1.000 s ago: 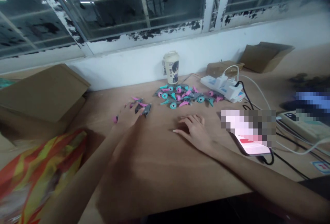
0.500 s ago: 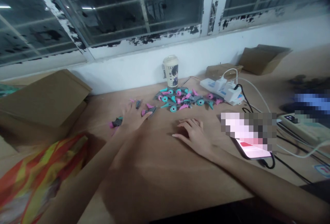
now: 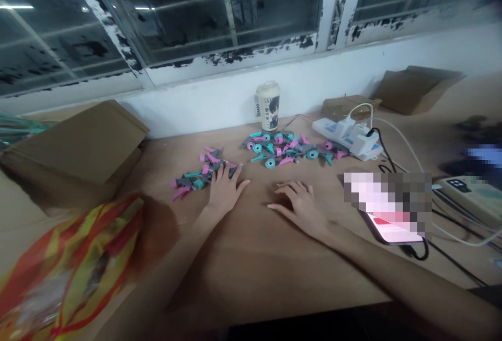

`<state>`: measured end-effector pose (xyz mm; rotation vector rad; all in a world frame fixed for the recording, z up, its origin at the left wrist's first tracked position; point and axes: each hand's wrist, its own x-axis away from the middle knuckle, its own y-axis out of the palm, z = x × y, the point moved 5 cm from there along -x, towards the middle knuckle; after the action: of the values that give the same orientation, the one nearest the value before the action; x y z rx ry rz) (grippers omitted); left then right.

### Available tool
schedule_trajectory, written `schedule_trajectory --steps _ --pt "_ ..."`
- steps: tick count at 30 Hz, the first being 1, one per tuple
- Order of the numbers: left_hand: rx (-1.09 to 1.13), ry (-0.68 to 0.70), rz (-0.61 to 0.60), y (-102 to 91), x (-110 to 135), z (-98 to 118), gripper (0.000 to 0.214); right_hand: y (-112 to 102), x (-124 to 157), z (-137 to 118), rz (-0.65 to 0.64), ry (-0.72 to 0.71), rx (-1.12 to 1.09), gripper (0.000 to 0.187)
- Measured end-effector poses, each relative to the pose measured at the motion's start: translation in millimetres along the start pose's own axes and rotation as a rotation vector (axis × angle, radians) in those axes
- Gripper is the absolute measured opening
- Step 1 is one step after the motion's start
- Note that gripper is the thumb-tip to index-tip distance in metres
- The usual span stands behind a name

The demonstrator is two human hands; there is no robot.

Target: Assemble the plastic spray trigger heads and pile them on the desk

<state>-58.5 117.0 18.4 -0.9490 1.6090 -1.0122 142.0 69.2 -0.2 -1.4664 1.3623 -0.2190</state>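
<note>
My left hand (image 3: 225,190) lies palm down with its fingers spread. Its fingertips reach the near right edge of a loose pile of small grey plastic pieces with pink and teal parts (image 3: 199,174); the fingers partly cover some of them. Further right, my right hand (image 3: 301,206) rests on the tabletop (image 3: 251,257), fingers loosely bent and thumb apart, with nothing seen in it. Beyond it lies a larger heap of the same kind of pieces (image 3: 288,148), some showing round wheel-like ends. Neither hand touches that heap.
A lidded paper cup (image 3: 269,106) stands behind the larger heap. To the right are a white power strip (image 3: 333,131) with cables and a lit phone (image 3: 392,220). Cardboard boxes (image 3: 78,142) and a red-yellow plastic bag (image 3: 86,262) occupy the left side.
My left hand has drawn back and to the right from over the left pieces, uncovering more of them. My right hand stays in about the same place. The view has shifted slightly.
</note>
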Motion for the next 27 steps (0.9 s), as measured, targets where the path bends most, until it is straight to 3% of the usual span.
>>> schedule_trajectory --steps 6,10,14,22,27 --pt "-0.025 -0.022 0.032 -2.1 1.4 1.0 0.058 -3.3 -1.3 0.6 0.008 -0.005 0.027 0.036" --pt "0.033 0.047 0.111 -8.5 7.7 28.2 0.052 -4.1 -1.9 1.7 0.012 -0.020 0.015 0.035" --pt "0.238 0.114 0.150 -9.2 8.2 55.2 0.035 -8.5 -5.6 4.5 0.031 -0.024 -0.010 0.028" --pt "0.418 -0.042 0.210 -3.8 -35.4 66.1 0.023 -20.5 -12.6 9.7 0.060 0.017 -0.048 0.017" --pt "0.352 0.051 0.243 -2.7 -60.6 94.4 0.034 -22.5 -15.0 9.5 0.057 0.026 -0.038 0.014"
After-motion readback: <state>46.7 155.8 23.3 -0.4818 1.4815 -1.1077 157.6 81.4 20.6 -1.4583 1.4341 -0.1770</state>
